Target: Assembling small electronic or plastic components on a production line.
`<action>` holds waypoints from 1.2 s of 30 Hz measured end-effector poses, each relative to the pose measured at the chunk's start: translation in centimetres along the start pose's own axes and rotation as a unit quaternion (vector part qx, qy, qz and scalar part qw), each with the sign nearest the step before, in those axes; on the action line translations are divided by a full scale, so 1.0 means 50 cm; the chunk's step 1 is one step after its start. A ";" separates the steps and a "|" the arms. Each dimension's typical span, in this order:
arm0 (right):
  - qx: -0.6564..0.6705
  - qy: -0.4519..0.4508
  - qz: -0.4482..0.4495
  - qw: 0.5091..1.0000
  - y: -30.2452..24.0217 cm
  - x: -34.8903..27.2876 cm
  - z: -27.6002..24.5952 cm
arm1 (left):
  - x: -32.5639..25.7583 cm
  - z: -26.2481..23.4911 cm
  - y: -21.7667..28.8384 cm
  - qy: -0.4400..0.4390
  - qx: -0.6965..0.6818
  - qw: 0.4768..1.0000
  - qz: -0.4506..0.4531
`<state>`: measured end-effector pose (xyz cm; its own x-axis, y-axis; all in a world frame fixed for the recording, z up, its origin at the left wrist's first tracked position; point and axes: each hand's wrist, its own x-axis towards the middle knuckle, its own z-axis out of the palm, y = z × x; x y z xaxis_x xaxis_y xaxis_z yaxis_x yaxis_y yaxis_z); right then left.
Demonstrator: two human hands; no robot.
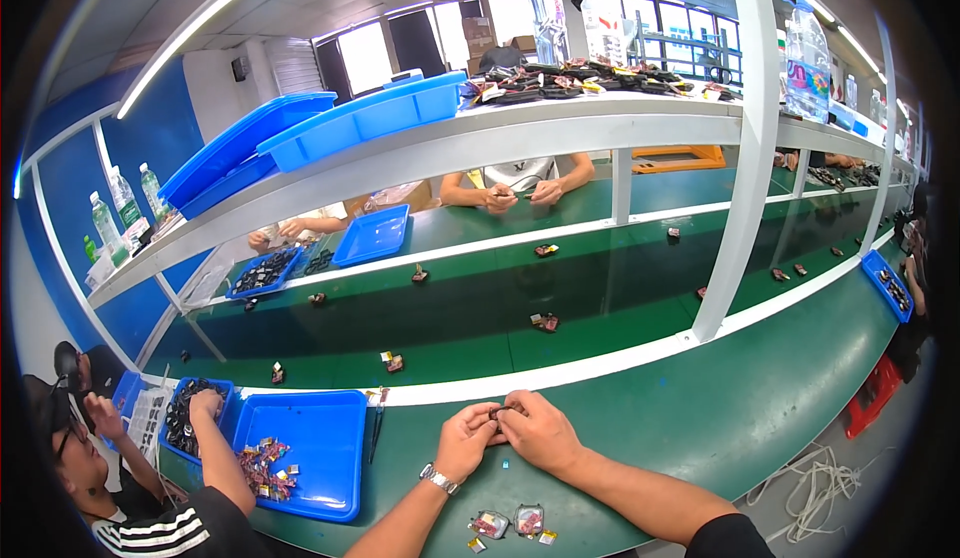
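In front of me, over the green worktop (640, 413), my left hand (466, 442) and my right hand (541, 434) meet with fingertips pinched. Between them is a small black part (496, 414), mostly covered by the fingers, so its exact kind cannot be made out. A tiny light-blue piece (506, 464) lies just below the hands. Closer to me rest two grey casings, a left casing (489, 525) and a right casing (529, 520), with reddish circuit boards inside. Small silver-and-yellow pieces lie beside them, one near the left casing (476, 545) and one near the right (547, 537).
Left of me stands a blue tray (346, 443) with a heap of small circuit boards (264, 470); tweezers (376, 432) lie alongside. A co-worker's hand (206, 404) reaches into a tray of black parts. Beyond a white rail (560, 366), a green belt carries scattered boards. A shelf post (742, 178) rises ahead-right.
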<state>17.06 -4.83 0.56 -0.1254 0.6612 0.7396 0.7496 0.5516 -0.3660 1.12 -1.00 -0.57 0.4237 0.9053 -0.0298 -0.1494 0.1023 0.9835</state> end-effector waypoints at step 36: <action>0.129 -0.300 0.015 0.945 0.117 0.124 -0.103 | 0.018 -0.045 0.015 -0.075 -0.052 0.994 -0.067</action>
<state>24.04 -0.11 5.91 -0.5098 0.8057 0.3015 0.5855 0.5817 -0.5646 -0.64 0.83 -0.27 0.5727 0.8103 -0.1241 -0.1708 0.2660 0.9487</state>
